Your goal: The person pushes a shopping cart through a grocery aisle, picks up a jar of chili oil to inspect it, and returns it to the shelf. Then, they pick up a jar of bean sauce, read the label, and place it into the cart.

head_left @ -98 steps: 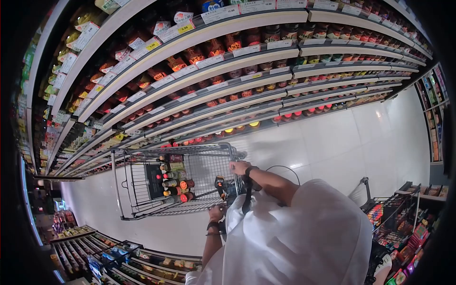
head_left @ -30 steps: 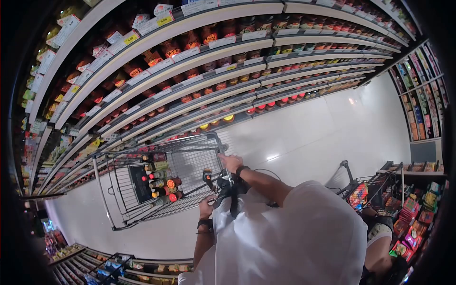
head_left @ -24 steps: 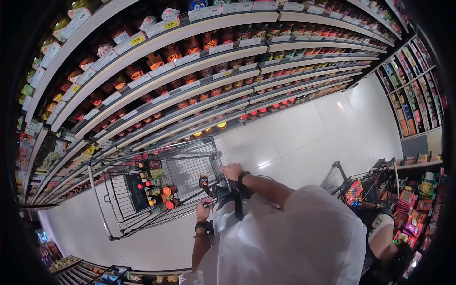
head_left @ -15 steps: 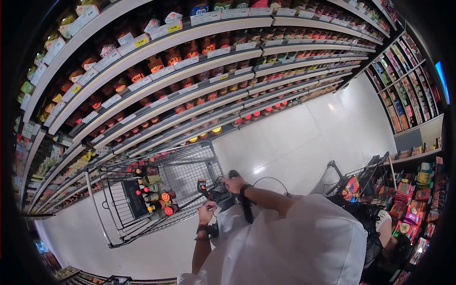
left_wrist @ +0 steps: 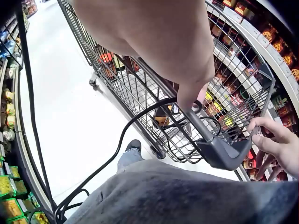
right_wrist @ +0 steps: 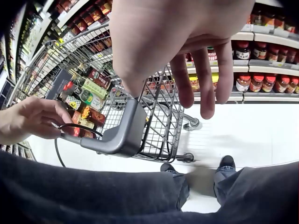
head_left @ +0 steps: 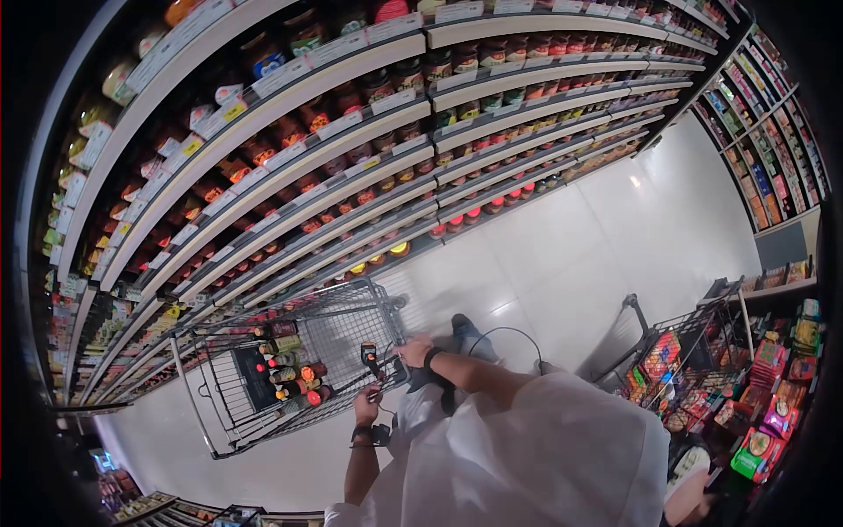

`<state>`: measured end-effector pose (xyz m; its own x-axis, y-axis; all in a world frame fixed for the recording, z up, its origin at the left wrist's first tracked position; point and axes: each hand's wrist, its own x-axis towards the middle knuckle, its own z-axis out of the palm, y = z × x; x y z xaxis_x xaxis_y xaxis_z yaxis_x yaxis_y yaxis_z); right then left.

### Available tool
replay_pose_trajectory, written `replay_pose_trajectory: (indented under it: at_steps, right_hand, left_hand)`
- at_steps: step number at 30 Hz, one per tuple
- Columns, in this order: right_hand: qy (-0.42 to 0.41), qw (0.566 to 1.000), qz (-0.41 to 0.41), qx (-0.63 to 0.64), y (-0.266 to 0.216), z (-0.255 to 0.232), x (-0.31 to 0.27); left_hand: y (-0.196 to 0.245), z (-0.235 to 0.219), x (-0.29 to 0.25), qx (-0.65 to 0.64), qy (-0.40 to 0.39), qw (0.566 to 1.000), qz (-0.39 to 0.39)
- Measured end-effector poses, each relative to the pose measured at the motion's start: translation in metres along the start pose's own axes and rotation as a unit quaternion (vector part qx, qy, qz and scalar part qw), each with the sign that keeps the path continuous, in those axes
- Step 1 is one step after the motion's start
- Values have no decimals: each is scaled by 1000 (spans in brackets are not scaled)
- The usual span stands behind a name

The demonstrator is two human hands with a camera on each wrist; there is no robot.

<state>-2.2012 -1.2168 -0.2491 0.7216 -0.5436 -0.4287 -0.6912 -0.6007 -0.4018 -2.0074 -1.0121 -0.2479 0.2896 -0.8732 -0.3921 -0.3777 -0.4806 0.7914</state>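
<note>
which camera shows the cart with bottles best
The head view: nearly all the cart shows from above. The left wrist view shows handle and basket partly behind the left hand; the right wrist view too, the right hand covering some basket.

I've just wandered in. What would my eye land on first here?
Probably the long shelves packed with jars, appearing to curve across the top of the head view. Below them, left of centre, a wire shopping cart carries a cluster of bottles, with bright red caps among them. At its near end are a person's left hand and right hand.
</note>
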Motion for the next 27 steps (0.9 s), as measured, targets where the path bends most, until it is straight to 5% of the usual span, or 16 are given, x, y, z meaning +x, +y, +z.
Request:
replay_pose_trajectory:
  at_steps: [5, 6, 9, 12, 16, 20, 23, 27]
  right_hand:
    - [-28, 997, -9, 66, 21, 9, 8]
    - [14, 998, 22, 64, 21, 2, -4]
    - [-29, 996, 35, 72, 30, 1, -6]
    - [14, 988, 68, 135, 40, 31, 3]
    - [49, 980, 84, 171, 53, 7, -15]
    - [127, 973, 146, 121, 63, 36, -10]
    - [133, 965, 192, 119, 61, 19, -26]
    - [122, 956, 261, 62, 47, -14, -58]
  left_hand:
    - [48, -10, -14, 105, 84, 990, -49]
    - [48, -16, -17, 121, 103, 985, -61]
    - [45, -52, -34, 137, 196, 968, -72]
    - [27, -108, -55, 124, 320, 936, -80]
    - [20, -199, -80, 136, 416, 888, -142]
    - [-18, -284, -87, 194, 508, 838, -54]
    - [6, -324, -91, 317, 513, 785, -142]
    - [-38, -370, -71, 286, 476, 803, -218]
